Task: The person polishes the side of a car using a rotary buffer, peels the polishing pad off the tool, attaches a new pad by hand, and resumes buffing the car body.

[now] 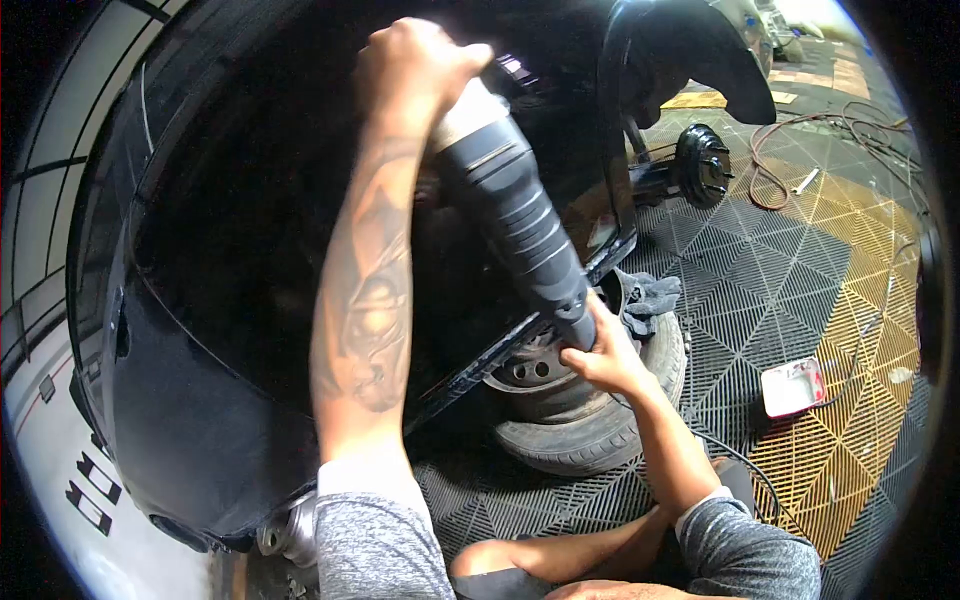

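Observation:
A long black power polisher (522, 215) runs diagonally across the view against a glossy black car panel (250, 230). My left hand (415, 75) is closed over its upper end, at the light-coloured head, with the thumb pointing right; slight motion blur softens the fingers. Lower down, my right hand (608, 350) wraps round the rear end of the body, thumb across the near side. The polisher's working face is hidden behind the head and my left hand.
Below the car's sill, a tyre on a steel rim (570, 440) lies flat with grey gloves (650, 297) on it. A bare wheel hub (703, 165) sticks out at right. On the tiled floor are a red-and-white tray (793, 387), a wrench (806, 180) and a hose (762, 180).

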A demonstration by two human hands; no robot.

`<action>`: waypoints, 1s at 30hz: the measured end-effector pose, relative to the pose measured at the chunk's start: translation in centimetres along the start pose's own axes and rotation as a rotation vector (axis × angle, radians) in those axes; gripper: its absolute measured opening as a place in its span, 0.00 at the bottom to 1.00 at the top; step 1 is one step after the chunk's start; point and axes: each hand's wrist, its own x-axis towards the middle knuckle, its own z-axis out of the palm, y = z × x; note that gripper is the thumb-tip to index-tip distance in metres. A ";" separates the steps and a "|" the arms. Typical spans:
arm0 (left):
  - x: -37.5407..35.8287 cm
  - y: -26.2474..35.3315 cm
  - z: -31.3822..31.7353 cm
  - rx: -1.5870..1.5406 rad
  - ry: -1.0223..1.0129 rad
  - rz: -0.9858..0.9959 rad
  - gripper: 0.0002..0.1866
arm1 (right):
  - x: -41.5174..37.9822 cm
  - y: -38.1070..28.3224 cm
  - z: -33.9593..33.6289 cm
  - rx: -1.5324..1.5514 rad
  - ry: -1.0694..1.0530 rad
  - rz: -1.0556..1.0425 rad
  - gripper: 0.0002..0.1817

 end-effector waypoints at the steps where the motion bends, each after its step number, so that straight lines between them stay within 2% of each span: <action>1: 1.1 0.5 0.9 0.017 -0.038 0.026 0.21 | -0.2 0.7 -0.5 -0.032 0.029 0.021 0.54; 2: 1.6 1.0 1.5 0.042 -0.074 0.045 0.21 | -0.5 1.4 -0.8 -0.061 0.050 0.038 0.53; 4: -0.6 4.1 -1.6 -0.171 -0.078 -0.030 0.17 | -1.0 1.0 -0.5 0.062 0.086 0.158 0.48; 6: -0.7 4.4 -1.1 -0.086 -0.073 -0.137 0.17 | -1.7 1.5 0.1 0.161 0.089 0.207 0.45; 8: -1.3 1.3 3.6 -0.071 0.158 -0.045 0.18 | -2.0 1.5 0.7 0.212 0.048 0.241 0.43; 10: -2.7 -0.1 1.2 -0.105 0.099 -0.109 0.18 | -2.0 1.1 1.6 0.227 -0.017 0.279 0.41; 12: -4.2 -1.9 -2.0 -0.043 0.032 -0.111 0.18 | -1.9 1.2 2.9 0.066 -0.049 0.097 0.36; 14: -5.2 -4.7 -3.1 0.024 0.092 -0.154 0.19 | -1.8 0.5 4.6 0.073 -0.088 0.089 0.36; 16: -7.1 -7.1 -5.6 0.031 0.100 -0.182 0.18 | -1.8 0.2 6.1 0.055 -0.214 0.163 0.35; 17: -8.2 -8.2 -6.9 -0.005 0.125 -0.195 0.18 | -1.6 -0.1 7.3 0.016 -0.223 0.052 0.33; 18: -9.2 -9.4 -8.0 0.007 0.142 -0.210 0.17 | -1.6 -0.5 8.2 0.044 -0.254 0.102 0.31; 20: -11.0 -11.9 -10.2 0.019 0.170 -0.242 0.16 | -1.6 -1.6 9.9 0.022 -0.355 0.210 0.41; 21: -11.9 -12.7 -11.7 0.041 0.158 -0.285 0.16 | -1.5 -1.7 11.0 0.023 -0.366 0.208 0.41; 23: -13.6 -15.1 -14.1 0.060 0.188 -0.302 0.17 | -1.5 -2.1 13.4 -0.032 -0.389 0.055 0.44; 24: -14.4 -16.3 -15.4 0.078 0.200 -0.317 0.17 | -1.2 -2.8 14.4 -0.051 -0.451 0.088 0.46; 26: -16.0 -19.1 -17.5 0.079 0.229 -0.338 0.17 | -1.0 -3.1 16.9 -0.064 -0.448 -0.035 0.48; 27: -16.7 -20.4 -18.6 0.121 0.238 -0.344 0.16 | -0.7 -3.0 18.1 -0.087 -0.493 -0.007 0.49; 28: -17.6 -21.9 -19.7 0.103 0.260 -0.329 0.17 | -0.6 -2.6 19.7 -0.079 -0.483 -0.111 0.51; 30: -19.3 -23.7 -22.0 0.117 0.256 -0.369 0.18 | -0.4 -3.2 21.5 -0.137 -0.571 -0.043 0.54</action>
